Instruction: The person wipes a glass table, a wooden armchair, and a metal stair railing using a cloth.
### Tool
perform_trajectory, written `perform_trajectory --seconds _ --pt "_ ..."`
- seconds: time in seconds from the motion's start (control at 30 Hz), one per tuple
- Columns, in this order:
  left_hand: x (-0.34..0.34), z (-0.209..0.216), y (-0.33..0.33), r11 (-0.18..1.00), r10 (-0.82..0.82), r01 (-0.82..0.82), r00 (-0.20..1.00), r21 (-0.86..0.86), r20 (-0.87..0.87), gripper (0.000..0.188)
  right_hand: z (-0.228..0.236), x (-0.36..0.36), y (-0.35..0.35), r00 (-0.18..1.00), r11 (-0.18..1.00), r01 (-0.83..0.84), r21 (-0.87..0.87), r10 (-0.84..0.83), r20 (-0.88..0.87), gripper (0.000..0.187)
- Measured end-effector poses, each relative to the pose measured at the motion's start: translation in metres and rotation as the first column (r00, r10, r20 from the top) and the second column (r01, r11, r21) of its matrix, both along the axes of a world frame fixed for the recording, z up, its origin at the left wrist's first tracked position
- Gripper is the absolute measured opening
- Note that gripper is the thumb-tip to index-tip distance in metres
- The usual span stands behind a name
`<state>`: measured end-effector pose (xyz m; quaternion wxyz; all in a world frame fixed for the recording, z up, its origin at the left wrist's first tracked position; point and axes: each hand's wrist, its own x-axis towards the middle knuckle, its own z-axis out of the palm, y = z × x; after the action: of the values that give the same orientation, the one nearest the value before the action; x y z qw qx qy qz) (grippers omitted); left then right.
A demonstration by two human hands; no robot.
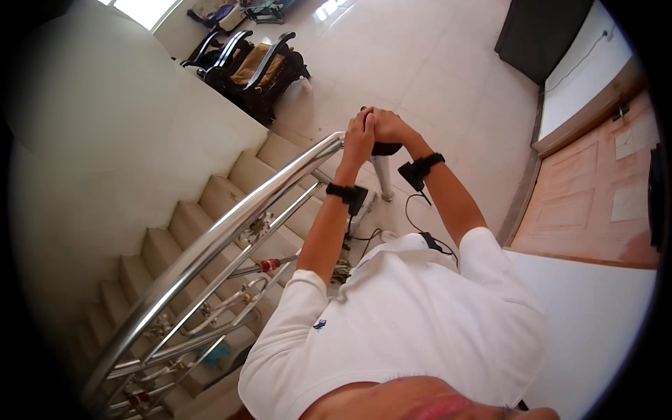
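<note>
My two hands are together at the upper end of a shiny metal handrail (231, 227). My left hand (360, 138) is closed, its fingers curled against my right hand. My right hand (393, 128) is also closed, bent over a dark object (386, 149) that shows only in part below it. What kind of thing it is, I cannot make out. A metal post (382, 178) stands beneath this spot. Each wrist wears a black strap with a small box, the left strap (345, 194) and the right strap (421, 166), with thin black cables hanging down.
Stairs (178, 224) descend at the left beyond the railing, beside a pale wall (105, 140). Dark wooden armchairs (259, 66) stand at the far left. A pinkish door (581, 189) and a dark panel (542, 38) are at the right. Pale tiles (420, 70) cover the floor.
</note>
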<state>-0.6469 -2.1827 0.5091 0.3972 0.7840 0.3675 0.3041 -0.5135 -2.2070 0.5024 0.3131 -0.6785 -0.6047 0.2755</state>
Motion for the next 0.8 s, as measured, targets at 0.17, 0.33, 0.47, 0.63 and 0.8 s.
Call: perform_trajectory --seconds 0.17,0.33,0.47,0.63,0.8 --pt "0.008 -0.022 0.053 0.903 -0.025 0.065 0.995 -0.426 0.098 0.045 -0.01 0.005 0.026 0.976 0.982 0.085 -0.171 -0.116 -0.183 0.053" --pt "0.007 -0.027 0.056 0.768 0.03 0.045 0.994 -0.639 0.106 0.047 -0.011 -0.016 0.012 0.901 0.899 0.431 0.077 -0.425 -0.086 0.048" --pt "-0.005 -0.026 0.038 0.892 0.017 0.037 0.993 -0.45 0.116 0.046 0.003 -0.049 -0.024 0.858 0.851 0.513 0.114 -0.503 -0.107 0.049" --pt "-0.026 -0.014 -0.001 0.997 -0.059 0.061 0.998 -0.057 0.032 0.039 -0.005 -0.072 -0.071 0.817 0.786 0.514 0.345 -0.57 0.082 0.067" --pt "-0.047 -0.016 -0.019 0.997 -0.067 0.065 0.995 0.032 0.078 0.036 -0.014 -0.081 -0.087 0.843 0.834 0.406 0.373 -0.5 0.202 0.085"
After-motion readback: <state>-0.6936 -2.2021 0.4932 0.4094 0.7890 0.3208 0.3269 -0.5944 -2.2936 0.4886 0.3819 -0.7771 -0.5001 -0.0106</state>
